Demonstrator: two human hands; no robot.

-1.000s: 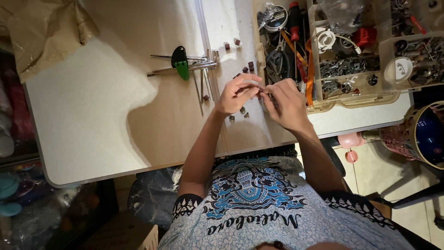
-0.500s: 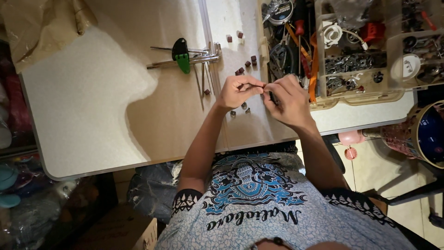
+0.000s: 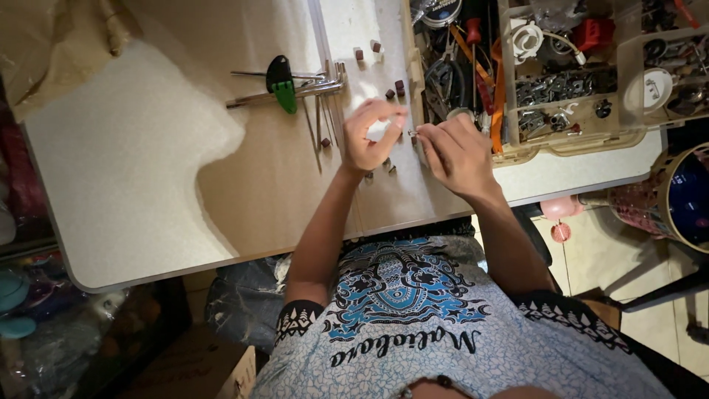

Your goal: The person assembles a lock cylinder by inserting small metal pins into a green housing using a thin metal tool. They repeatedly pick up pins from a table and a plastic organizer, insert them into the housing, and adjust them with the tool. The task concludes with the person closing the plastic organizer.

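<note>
My left hand (image 3: 373, 137) and my right hand (image 3: 454, 151) meet over the white table (image 3: 133, 185), fingertips almost touching. Between them a small thin metal piece (image 3: 412, 134) is pinched; my right hand's fingers hold it, and my left thumb and forefinger close on its other end. Small dark brown cylinders (image 3: 394, 89) lie scattered on the table just beyond and under my hands. A green-handled hex key (image 3: 281, 83) and several bare metal hex keys (image 3: 317, 92) lie to the left of my left hand.
An open tray of tools (image 3: 458, 66) and clear compartment boxes of small hardware (image 3: 583, 81) stand at the right. Crumpled brown paper (image 3: 52, 44) lies at the far left corner. A blue bowl-like container (image 3: 683, 199) sits off the table's right edge.
Both hands have stayed together over the same spot, fingers shifting on the small piece. The view has shifted slightly downward.
</note>
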